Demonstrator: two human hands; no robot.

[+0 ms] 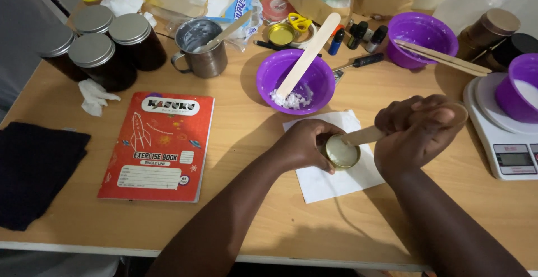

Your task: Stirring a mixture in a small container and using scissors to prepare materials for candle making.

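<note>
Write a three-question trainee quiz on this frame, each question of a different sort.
1. True or false: the left hand steadies a small gold tin on a white paper.
2. What does the right hand hold?
A. scissors
B. wooden stick
C. metal spoon
3. Fill in: the exercise book on the table is ____ in colour.

Key:
1. True; the tin rests on the paper with the left hand wrapped round it.
2. B; its end is in the tin.
3. Red.
</note>
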